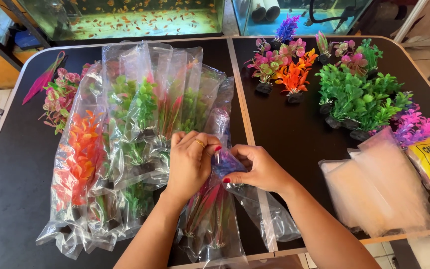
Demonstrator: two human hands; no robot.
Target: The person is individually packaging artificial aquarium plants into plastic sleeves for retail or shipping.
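**A:** From the head view, where's the bag being worked?

**B:** Centre-low on the black surface (pixel 304 149). The left hand (pixel 189 164) and right hand (pixel 259 168) are both pinched shut on the clear plastic bag (pixel 215 209), at its top end, with a purple-red plastic plant inside.

**A:** How would it handle?

**B:** Light, I'd judge, with slippery crinkly film and a springy plant (the stems bend). Best gripped at the bag mouth, where the hands are.

**A:** Anything hard to read?

**B:** The fingertips are buried in film, so whether the mouth is open is unclear. Filled bags (pixel 125 139) overlap at 9 o'clock, loose plants (pixel 354 97) sit at 2 o'clock, and empty bags (pixel 374 189) at 3 o'clock are blurred.
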